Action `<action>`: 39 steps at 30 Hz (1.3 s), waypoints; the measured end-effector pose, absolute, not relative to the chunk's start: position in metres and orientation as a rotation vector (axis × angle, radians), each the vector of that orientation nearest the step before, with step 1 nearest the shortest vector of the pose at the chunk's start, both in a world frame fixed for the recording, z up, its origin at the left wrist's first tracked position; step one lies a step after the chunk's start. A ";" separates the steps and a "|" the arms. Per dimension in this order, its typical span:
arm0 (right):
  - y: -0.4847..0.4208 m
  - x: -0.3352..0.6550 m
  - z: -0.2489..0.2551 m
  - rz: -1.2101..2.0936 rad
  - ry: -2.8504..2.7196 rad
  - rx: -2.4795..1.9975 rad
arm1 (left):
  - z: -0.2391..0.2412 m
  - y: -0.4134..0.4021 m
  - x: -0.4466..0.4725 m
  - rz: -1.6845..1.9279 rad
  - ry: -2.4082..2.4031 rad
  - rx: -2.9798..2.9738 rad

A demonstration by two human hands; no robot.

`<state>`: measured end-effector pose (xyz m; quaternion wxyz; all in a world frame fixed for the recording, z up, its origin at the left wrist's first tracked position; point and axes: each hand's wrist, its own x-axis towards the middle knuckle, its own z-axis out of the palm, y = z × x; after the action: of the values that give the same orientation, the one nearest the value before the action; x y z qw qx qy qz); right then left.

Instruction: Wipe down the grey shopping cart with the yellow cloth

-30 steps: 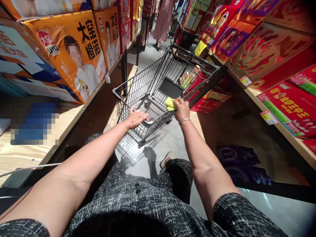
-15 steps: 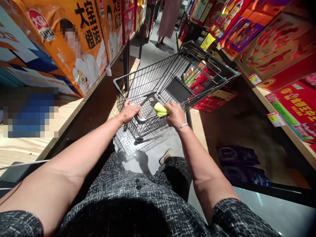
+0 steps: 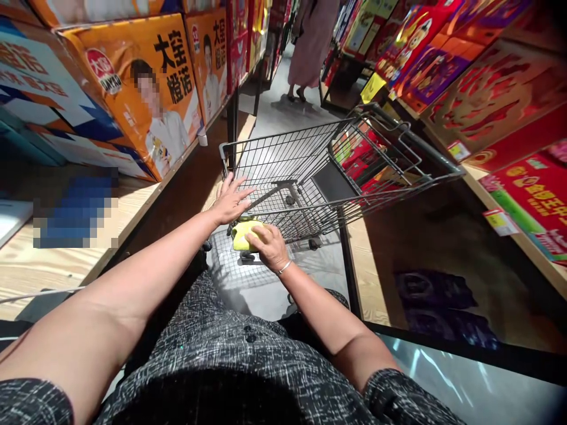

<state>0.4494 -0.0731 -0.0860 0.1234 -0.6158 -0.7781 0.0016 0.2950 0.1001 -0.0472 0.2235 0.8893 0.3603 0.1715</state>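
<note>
A grey wire shopping cart (image 3: pixel 310 171) stands in the aisle in front of me, its basket bare. My left hand (image 3: pixel 230 200) rests flat on the cart's near left corner with the fingers spread. My right hand (image 3: pixel 268 245) presses a yellow cloth (image 3: pixel 243 233) against the cart's near end, just below my left hand. A thin bracelet circles my right wrist.
Orange boxes (image 3: pixel 146 100) line the wooden shelf on the left. Red gift boxes (image 3: pixel 487 88) fill the right shelves, with dark bags (image 3: pixel 443 295) on the low wooden platform. A person in a pink skirt (image 3: pixel 310 41) stands far down the aisle.
My left hand has let go of the handle and opened flat on the cart's corner. My right hand has carried the yellow cloth left and down along the near end. The cart has swung right.
</note>
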 end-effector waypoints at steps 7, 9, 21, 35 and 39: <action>-0.053 0.453 -0.087 0.048 -2.453 -1.792 | -0.064 0.115 0.291 0.489 1.120 2.315; -0.051 0.458 -0.103 0.126 -2.526 -1.827 | -0.070 0.123 0.290 0.520 1.082 2.313; -0.079 0.454 -0.099 0.749 -1.073 -1.419 | -0.050 0.073 0.282 0.966 1.269 2.319; -0.104 0.448 -0.065 0.960 -0.529 -1.174 | -0.062 -0.013 0.295 0.722 0.500 2.483; -0.108 0.455 -0.075 0.761 -0.628 -1.316 | -0.060 -0.030 0.301 0.819 0.656 2.172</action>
<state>0.4548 -0.1078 -0.0746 0.6805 -0.5862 -0.2797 0.3392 0.3008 -0.0298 -0.0596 0.3566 0.8412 0.2539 0.3173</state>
